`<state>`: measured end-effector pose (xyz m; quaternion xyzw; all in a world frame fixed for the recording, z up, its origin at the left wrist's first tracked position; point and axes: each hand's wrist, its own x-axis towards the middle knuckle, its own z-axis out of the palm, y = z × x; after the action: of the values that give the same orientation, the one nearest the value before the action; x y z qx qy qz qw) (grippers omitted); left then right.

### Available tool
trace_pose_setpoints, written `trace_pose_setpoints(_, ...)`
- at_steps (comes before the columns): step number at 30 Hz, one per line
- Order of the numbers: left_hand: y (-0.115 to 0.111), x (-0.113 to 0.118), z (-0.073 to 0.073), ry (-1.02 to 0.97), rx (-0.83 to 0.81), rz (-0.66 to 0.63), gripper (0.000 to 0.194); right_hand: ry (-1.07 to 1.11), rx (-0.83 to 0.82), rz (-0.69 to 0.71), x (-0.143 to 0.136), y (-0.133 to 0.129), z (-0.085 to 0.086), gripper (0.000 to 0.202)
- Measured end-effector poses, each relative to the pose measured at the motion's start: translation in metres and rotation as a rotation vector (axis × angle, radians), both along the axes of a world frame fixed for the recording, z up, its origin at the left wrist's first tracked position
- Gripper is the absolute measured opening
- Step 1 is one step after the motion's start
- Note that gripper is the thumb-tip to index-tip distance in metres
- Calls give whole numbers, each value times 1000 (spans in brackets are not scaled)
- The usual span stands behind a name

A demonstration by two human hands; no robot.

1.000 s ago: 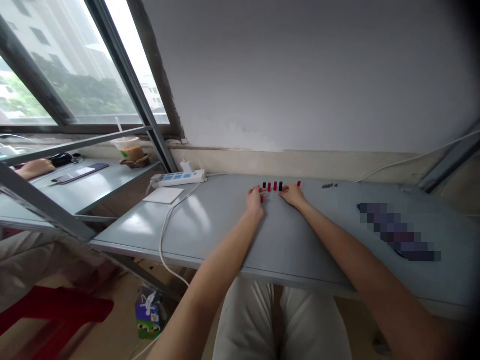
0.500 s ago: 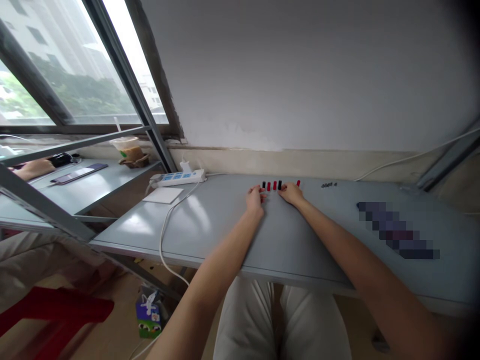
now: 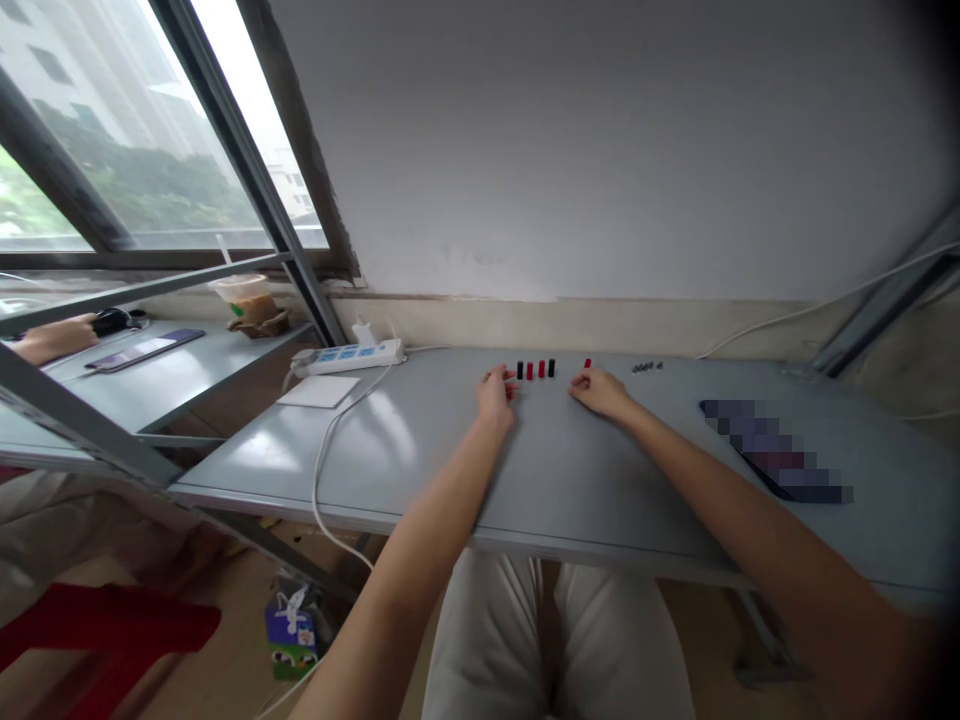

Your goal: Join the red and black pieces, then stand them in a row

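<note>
Two black and two red small upright cylinders stand in a short row toward the back of the grey desk; the outer ones are a left black cylinder [image 3: 520, 370] and a right black cylinder [image 3: 551, 368], with a red cylinder [image 3: 530, 371] between. My left hand [image 3: 497, 392] rests at the row's left end, fingers apart beside the left black cylinder. Right of the row, my right hand [image 3: 598, 391] is loosely curved with no piece visible in its fingers. Just behind it shows the top of another red cylinder [image 3: 587, 363], its lower part hidden.
Several small dark pieces [image 3: 646, 368] lie farther right. A pixelated dark flat object [image 3: 780, 455] is at the right. On the left are a white card [image 3: 318, 391], a power strip [image 3: 349, 356] and a cable [image 3: 322, 470]. Another person's hand [image 3: 56, 340] and a drink cup [image 3: 249, 300] are at the neighbouring desk.
My right hand has left the row's right black cylinder and moved right, in front of the lone red cylinder. My left hand stays by the row's left end. The view has shifted slightly.
</note>
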<state>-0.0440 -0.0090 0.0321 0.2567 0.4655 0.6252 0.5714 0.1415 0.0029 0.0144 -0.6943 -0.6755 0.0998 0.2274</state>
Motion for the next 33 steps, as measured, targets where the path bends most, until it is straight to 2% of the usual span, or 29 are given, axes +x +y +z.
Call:
trace_pose_setpoints(6, 1, 1, -1, 87, 16, 5, 5, 95, 95, 13, 29, -18, -4, 12)
trace_pose_setpoints(10, -2, 3, -2, 226, 94, 13, 4, 150, 143, -54, 41, -26, -12, 14)
trace_pose_setpoints(14, -4, 5, -1, 342, 164, 30, 8, 149, 173, -111, 46, -29, -17, 14)
trace_pose_setpoints(23, -1, 11, -10, 564, 347, -13, 12, 71, 228, -92, 47, -29, -20, 16)
trace_pose_setpoints(26, -4, 16, -11, 637, 407, -45, 14, 47, 235, -77, 48, -28, -20, 17)
trace_pose_setpoints(29, -12, 23, -10, 612, 422, -101, 13, 16, 246, -65, 48, -25, -20, 17)
trace_pose_setpoints(33, -24, 34, -13, 734, 519, -251, 16, -23, 267, -52, 48, -20, -24, 17)
